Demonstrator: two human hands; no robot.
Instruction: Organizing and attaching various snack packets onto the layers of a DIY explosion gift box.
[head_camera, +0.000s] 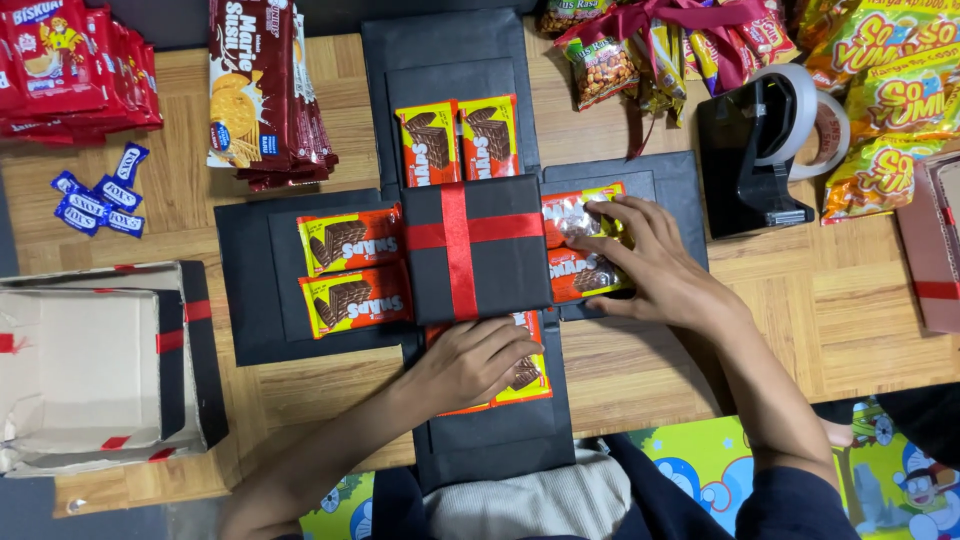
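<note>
Lowest in the frame, my left hand (478, 362) lies flat on the near flap of the black card box (490, 440), fingers loosely curled and pressing down on a pair of glossy wafer packets (528, 372) rather than gripping them. Just above, at the centre of the frame, sits the square black lid (500, 262), matte, crossed by a smooth red ribbon (459, 252). Right of centre, my right hand (650, 265) is spread open, fingertips (590, 212) pushing on two shiny red-and-yellow packets on the right flap (675, 185); nothing is pinched, only pressed flat. On the left flap (245, 270), two more wafer packets (352, 268) lie side by side, crinkly foil catching light. Further up, the far flap (445, 45) carries an upright pair (459, 140). In the lower left stands an open cardboard box (95, 365), pale inside, black outside. At upper right, a black tape dispenser (750, 150) with a clear roll rests on the wooden table (830, 310). Along the top edge: biscuit packs (255, 85) and a heap of bright snack bags (890, 90).
</note>
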